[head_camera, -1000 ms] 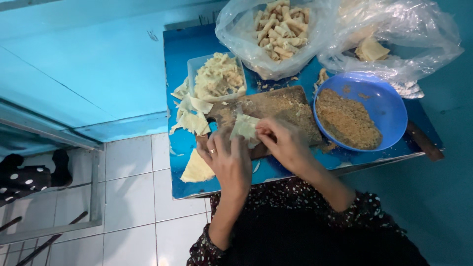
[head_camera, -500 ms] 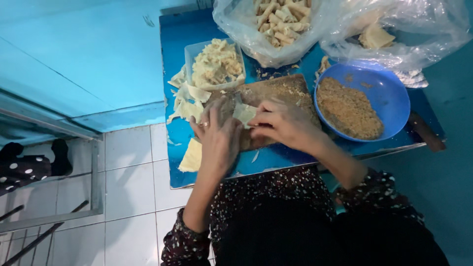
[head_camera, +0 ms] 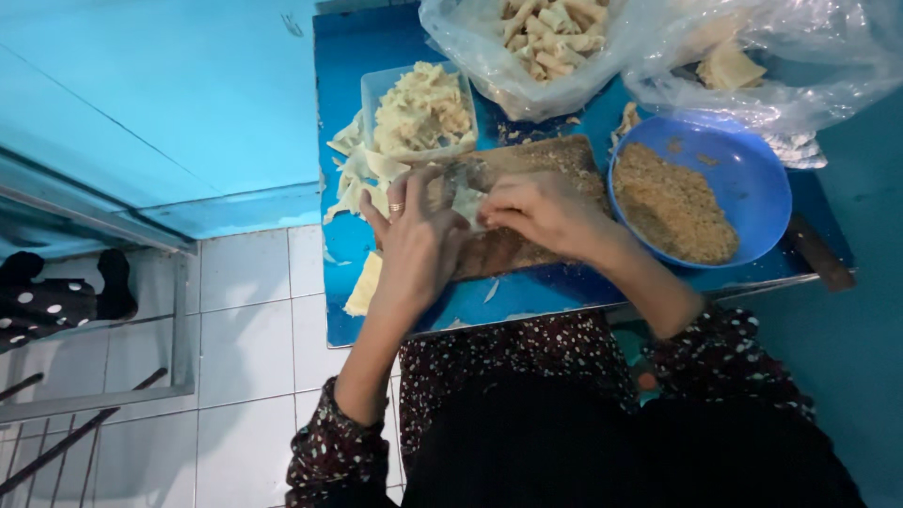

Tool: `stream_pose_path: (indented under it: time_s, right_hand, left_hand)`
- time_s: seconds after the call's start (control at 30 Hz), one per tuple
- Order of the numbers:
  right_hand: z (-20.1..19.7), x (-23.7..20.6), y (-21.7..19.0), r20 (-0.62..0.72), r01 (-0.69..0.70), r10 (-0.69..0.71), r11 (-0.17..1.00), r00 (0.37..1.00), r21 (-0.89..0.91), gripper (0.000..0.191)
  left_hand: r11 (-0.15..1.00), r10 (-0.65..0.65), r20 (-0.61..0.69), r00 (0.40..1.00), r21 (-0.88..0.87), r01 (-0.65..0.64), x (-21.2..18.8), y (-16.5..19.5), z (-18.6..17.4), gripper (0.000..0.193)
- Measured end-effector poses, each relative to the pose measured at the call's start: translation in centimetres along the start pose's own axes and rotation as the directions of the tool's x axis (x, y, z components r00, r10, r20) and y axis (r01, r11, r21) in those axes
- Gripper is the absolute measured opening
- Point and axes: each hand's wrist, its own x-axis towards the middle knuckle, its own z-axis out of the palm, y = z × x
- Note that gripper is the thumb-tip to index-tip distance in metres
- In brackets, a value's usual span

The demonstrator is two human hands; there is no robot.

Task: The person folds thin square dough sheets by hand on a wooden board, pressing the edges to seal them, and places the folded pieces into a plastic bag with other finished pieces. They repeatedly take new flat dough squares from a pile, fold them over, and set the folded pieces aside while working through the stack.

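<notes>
Turquoise walls and white floor tiles framed a small blue table [head_camera: 564,292] that stood against the person's knees. On it lay a brown wooden board dusted with crumbs [head_camera: 527,202], and over that board both hands were drawn close together. The left hand [head_camera: 419,235], a ring on one finger, and the right hand [head_camera: 541,212] pinched a thin pale square wrapper of dough [head_camera: 467,200] between their fingertips, folding it just above the board; how firmly each hand gripped could not be told.

Beside the left hand lay a loose heap of pale wrapper sheets [head_camera: 362,174], touching a clear plastic tub of shredded pale filling [head_camera: 421,111]. To the right sat a round blue plastic bowl of brown crumbs [head_camera: 701,193], near the table's far edge, and behind it a clear plastic bag of finished pale rolls [head_camera: 546,38].

Such a thin sheet looked liable to tear if the fingers pulled apart too hard, spilling whatever it held onto the board. One yellowish piece [head_camera: 365,282] lay at the table's left edge and might have slid to the tiles if the left forearm had brushed it. The right elbow passed close to the bowl and could have tipped crumbs out.
</notes>
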Motion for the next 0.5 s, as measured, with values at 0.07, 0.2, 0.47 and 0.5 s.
stream_pose_path:
  time_s: [0.07,0.2,0.47,0.5]
  right_hand:
    - [0.0,-0.1,0.3,0.021,0.005,-0.004,0.998,1.000,-0.068,0.015]
    - [0.4,0.5,0.4,0.010,-0.074,0.075,0.993,0.997,-0.094,0.014]
    - [1.0,0.7,-0.1,-0.051,-0.097,0.092,0.988,0.994,-0.119,0.014]
    - [1.0,0.8,0.1,-0.075,-0.086,0.077,0.988,0.994,-0.125,0.011]
  left_hand:
    - [0.996,0.000,0.030,1.000,0.086,-0.002,0.2,-0.2,0.4,0.003]
    - [0.999,-0.037,0.058,0.998,-0.004,0.037,1.2,-1.3,1.5,0.011]
    - [0.971,-0.238,0.061,0.969,-0.005,0.239,1.3,-1.2,2.3,0.018]
    - [0.968,-0.248,0.026,0.968,-0.015,0.249,1.4,-1.1,2.3,0.021]
